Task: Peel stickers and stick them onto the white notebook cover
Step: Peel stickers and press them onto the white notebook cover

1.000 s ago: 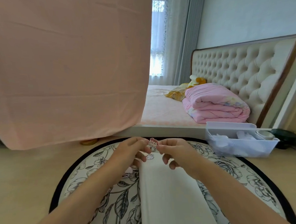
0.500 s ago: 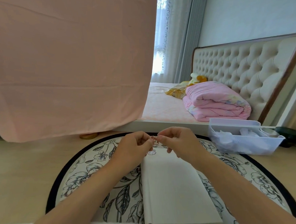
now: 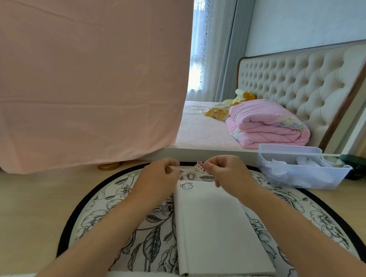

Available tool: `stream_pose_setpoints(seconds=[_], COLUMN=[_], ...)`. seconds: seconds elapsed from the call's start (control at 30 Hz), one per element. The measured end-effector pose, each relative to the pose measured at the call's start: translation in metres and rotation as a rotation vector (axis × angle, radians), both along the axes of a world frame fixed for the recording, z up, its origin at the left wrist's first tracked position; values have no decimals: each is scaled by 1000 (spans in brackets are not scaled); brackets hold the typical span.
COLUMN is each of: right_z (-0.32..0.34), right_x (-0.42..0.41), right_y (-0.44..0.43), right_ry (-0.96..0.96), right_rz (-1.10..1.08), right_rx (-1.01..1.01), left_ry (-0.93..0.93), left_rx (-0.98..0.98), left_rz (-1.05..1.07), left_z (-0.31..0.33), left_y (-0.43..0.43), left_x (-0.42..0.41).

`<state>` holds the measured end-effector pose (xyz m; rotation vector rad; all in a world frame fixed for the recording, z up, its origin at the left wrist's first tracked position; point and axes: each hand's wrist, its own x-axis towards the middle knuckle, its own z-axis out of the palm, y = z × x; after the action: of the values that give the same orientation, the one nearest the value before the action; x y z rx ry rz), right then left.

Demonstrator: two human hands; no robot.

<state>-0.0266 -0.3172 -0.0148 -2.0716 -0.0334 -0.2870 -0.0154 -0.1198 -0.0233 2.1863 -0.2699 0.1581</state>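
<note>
The white notebook lies shut on a round floral mat, spine to the left. One small sticker is on its far left corner. Above the notebook's far edge my right hand pinches a small red-and-white character sticker between thumb and forefinger. My left hand is a little to the left, its fingertips pinched on a thin, nearly edge-on strip, probably the backing. More stickers peek out under my left wrist.
The round floral mat with a black rim lies on a wooden floor. A clear plastic bin of white items stands at the right. Beyond are a bed with a folded pink quilt and a hanging pink sheet.
My hands were together on the sticker; now they have drawn apart, the right one keeping the sticker. The camera has shifted slightly.
</note>
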Motion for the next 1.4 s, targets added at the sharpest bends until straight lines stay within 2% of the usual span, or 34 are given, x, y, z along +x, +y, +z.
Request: stream_pose_setpoints(seconds=[0.07,0.17,0.3,0.93,1.17,1.4], right_z=[-4,-12,-15,-29,-28,-22], right_x=[1,4,8,19,13,-8], right_y=[-5,-4,-5,-5,-1,1], right_ry=[133,226,239,177,124,-15], right_rz=[14,28,19,-48,-89,-111], right_rx=[19,-49,-143,-397,-498,-745], left_ry=[-181,-255,-195,-213,-398,-393], left_rx=[238,429,412,439,423,453], left_rz=[-74,-199,-227,-220,-312,-372], left_z=[-12,-26,-34,-38,-34,-34], left_y=[-1,-4,-3,-5,-5,-5], left_x=[-1,-1,2,5,2,1])
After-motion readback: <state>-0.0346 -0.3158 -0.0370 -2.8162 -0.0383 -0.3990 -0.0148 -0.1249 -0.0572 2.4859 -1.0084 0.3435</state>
